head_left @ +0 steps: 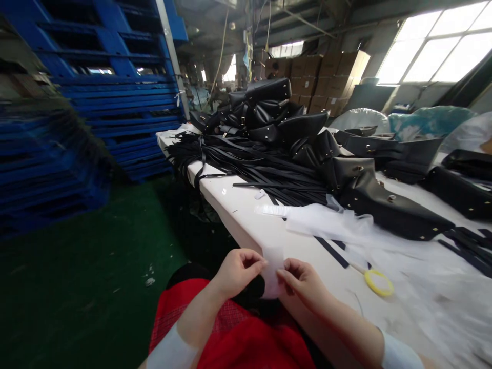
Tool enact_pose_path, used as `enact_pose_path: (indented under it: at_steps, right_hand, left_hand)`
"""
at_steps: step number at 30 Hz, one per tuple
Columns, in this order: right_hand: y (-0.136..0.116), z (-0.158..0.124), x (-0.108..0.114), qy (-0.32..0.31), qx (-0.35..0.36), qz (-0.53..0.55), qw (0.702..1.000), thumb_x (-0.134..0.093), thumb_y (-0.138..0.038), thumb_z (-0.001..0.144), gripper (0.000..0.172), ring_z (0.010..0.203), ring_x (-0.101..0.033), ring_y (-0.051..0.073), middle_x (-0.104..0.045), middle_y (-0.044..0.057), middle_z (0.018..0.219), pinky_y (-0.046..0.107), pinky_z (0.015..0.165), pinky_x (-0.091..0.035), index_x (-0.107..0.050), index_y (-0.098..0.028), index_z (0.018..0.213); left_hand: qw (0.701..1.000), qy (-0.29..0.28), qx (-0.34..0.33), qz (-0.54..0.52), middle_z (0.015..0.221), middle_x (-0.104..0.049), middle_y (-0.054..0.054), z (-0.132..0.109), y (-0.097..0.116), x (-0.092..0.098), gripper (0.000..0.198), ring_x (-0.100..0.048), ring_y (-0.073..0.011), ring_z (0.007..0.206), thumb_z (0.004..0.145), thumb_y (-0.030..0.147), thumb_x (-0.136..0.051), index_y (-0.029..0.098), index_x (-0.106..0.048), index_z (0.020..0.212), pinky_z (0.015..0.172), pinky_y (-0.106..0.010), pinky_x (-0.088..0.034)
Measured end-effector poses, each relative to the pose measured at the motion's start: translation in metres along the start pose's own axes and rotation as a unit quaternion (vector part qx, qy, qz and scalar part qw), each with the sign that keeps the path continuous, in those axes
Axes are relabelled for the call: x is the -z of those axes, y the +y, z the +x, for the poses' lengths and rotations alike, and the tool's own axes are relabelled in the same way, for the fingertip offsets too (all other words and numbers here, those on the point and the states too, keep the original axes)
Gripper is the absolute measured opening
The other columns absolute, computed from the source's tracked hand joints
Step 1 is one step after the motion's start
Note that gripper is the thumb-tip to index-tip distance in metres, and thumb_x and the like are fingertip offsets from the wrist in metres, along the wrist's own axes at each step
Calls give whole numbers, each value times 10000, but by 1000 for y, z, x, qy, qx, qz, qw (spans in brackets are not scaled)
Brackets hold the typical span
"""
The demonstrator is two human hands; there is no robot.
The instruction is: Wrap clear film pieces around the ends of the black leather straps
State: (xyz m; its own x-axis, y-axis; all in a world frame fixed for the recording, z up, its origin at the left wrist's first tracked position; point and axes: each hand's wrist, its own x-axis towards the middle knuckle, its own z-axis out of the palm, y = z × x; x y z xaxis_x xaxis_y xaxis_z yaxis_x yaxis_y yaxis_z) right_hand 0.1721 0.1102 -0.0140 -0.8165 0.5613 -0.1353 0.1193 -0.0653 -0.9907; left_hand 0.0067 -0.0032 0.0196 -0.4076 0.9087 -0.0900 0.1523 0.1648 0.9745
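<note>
A small translucent white sheet hangs between my two hands at the near edge of the white table. My left hand pinches its left side between thumb and forefinger. On its right side, my right hand grips it with thumb and bent fingers. Beyond the hands, thin white plastic sheeting lies on the table. A yellow ring rests to the right of my right hand, beside a dark strip.
Long black straps lie bundled across the table, with black bags heaped behind and to the right. Blue pallets are stacked at the left beyond the green floor. Cardboard boxes stand at the back, near a person.
</note>
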Motion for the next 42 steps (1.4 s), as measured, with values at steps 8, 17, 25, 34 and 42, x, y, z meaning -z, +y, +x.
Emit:
enact_pose_path:
  at_steps: [8,17,25,34,42]
  right_hand:
    - [6,1,-6,-35,9,-15,999,-649,-665,732,518,453,-411,89,-485,-37,496,233,472,-354,-489,-188,610]
    - [4,0,-6,-66,46,-23,996,-667,-593,755,437,520,-478,109,-548,-18,562,243,534,-414,-588,-168,692]
    - [12,-3,-5,-92,27,-18,995,-674,-539,780,410,558,-507,114,-599,8,605,232,535,-399,-636,-149,660]
    - [9,-5,-5,-128,64,-43,989,-669,-354,797,219,659,-556,137,-645,27,719,248,612,-443,-686,-139,761]
    - [17,-3,-5,-112,64,-30,991,-619,-386,842,264,635,-555,123,-658,19,723,230,598,-452,-699,-140,795]
  left_hand:
    - [999,10,-33,14,599,-627,-30,-4,-4,-1,310,-519,-118,525,791,412,-673,141,-680,641,491,-211,-398]
    - [998,57,-26,-31,527,-542,12,-7,-10,-4,343,-454,-94,501,720,417,-741,143,-593,576,482,-197,-362]
    - [996,34,-19,-76,565,-548,14,-10,-7,-8,344,-459,-89,528,714,411,-760,140,-573,613,508,-193,-371]
    - [997,58,-14,-51,560,-565,4,-8,-11,-11,352,-508,-115,530,691,404,-776,151,-549,597,517,-220,-419]
    - [998,-25,-22,-55,839,-701,-75,-7,-9,-18,355,-642,-201,777,711,457,-767,135,-706,846,682,-269,-512]
